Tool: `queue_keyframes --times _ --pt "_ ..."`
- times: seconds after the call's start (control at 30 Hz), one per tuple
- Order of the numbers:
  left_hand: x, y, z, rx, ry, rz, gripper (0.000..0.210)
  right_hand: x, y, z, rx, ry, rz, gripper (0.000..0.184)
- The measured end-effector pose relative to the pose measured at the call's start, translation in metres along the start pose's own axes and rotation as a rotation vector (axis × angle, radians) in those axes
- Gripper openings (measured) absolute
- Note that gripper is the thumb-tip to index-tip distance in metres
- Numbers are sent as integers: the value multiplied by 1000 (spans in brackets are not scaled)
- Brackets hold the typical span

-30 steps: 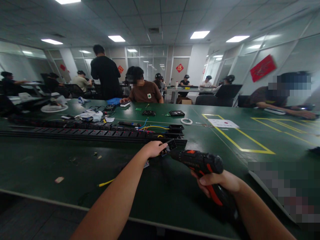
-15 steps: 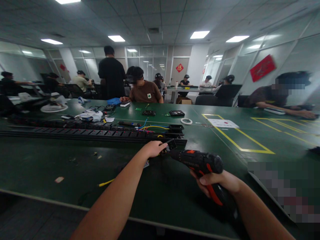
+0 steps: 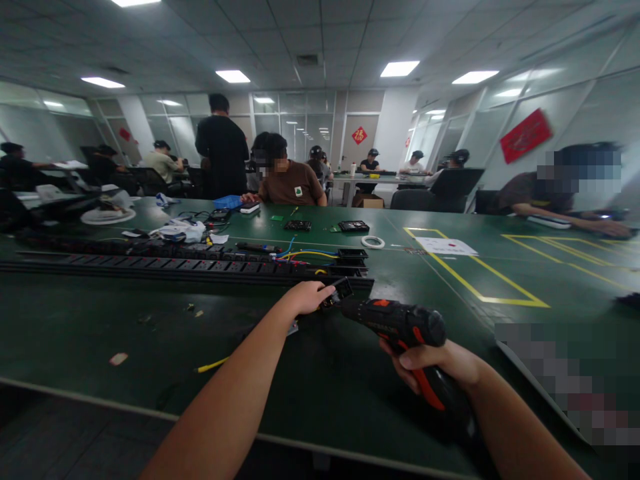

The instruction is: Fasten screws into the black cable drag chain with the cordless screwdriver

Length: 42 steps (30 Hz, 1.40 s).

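My right hand (image 3: 430,367) is wrapped round the grip of a black and orange cordless drill (image 3: 400,323), its nose pointing left. Just beyond that nose is a small black box-like housing (image 3: 342,291), tilted, with an open frame. My left hand (image 3: 310,298) is closed on the housing, thumb along its near side. Whether the drill's tip touches the housing, I cannot tell. Behind my left hand lies a long black power strip (image 3: 200,268) with a row of sockets. A yellow wire end (image 3: 213,365) shows beside my left forearm.
On the green table (image 3: 150,360), white bags (image 3: 180,231) and cables lie at the back left. A white tape roll (image 3: 373,242), two black parts and a paper sheet (image 3: 447,246) lie farther back. A blurred-out flat object (image 3: 565,393) is at right. Co-workers sit across the table.
Both hands, the drill and the housing stay almost still. In the background, the standing person in black has shifted slightly to the left.
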<state>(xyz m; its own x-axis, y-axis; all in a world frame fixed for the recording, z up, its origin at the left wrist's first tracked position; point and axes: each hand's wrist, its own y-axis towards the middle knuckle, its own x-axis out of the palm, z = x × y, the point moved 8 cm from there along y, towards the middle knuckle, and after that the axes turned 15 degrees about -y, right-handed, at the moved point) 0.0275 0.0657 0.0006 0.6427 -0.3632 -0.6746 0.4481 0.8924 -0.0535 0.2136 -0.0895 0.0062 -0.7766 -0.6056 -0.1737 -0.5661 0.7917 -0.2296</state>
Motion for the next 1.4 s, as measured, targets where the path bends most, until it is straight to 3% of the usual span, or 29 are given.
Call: queue_keyframes --times 1.4 --pt "2 4 -2 9 21 0 58 -2 1 1 11 -29 -15 36"
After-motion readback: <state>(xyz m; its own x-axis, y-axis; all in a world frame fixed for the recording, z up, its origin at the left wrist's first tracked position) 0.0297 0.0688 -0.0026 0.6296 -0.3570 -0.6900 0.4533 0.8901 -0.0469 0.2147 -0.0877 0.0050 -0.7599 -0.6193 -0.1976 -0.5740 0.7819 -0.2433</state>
